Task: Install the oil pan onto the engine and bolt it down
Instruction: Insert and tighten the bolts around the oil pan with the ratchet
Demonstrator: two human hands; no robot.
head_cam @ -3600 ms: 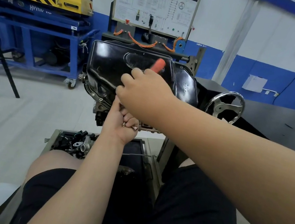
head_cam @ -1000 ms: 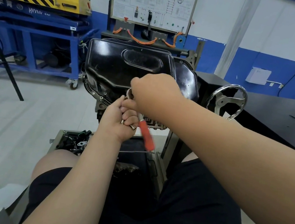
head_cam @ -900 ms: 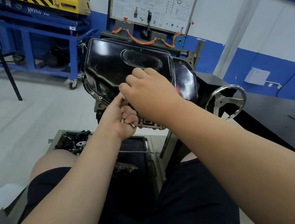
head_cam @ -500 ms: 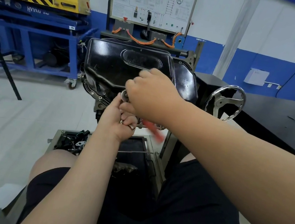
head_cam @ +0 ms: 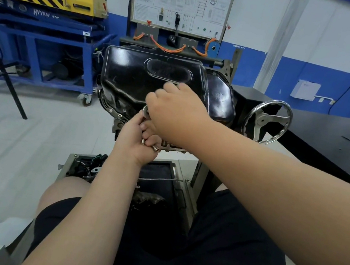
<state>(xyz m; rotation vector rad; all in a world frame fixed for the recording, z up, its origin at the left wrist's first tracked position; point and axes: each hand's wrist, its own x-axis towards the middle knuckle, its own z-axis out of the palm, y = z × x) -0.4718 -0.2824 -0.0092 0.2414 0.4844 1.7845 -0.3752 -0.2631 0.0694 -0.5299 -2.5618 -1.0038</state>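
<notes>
The black oil pan (head_cam: 145,81) sits against the engine (head_cam: 120,121) on its stand, its flange facing me. My right hand (head_cam: 175,111) grips a ratchet wrench whose silver head (head_cam: 145,111) shows at the pan's lower edge; its orange handle is hidden behind the hand. My left hand (head_cam: 139,141) is just below, fingers curled around several small silver bolts (head_cam: 154,148), thumb reaching up to the wrench head.
A steel handwheel (head_cam: 267,121) stands right of the engine, beside a black table (head_cam: 338,145). A tray of parts (head_cam: 87,167) lies below the engine. A blue cart (head_cam: 45,46) and a wiring board (head_cam: 182,1) are behind. My legs fill the foreground.
My right hand has kept swinging the wrench at the same bolt; the orange handle, seen below the hand half a second ago, is now hidden. The left hand has stayed put.
</notes>
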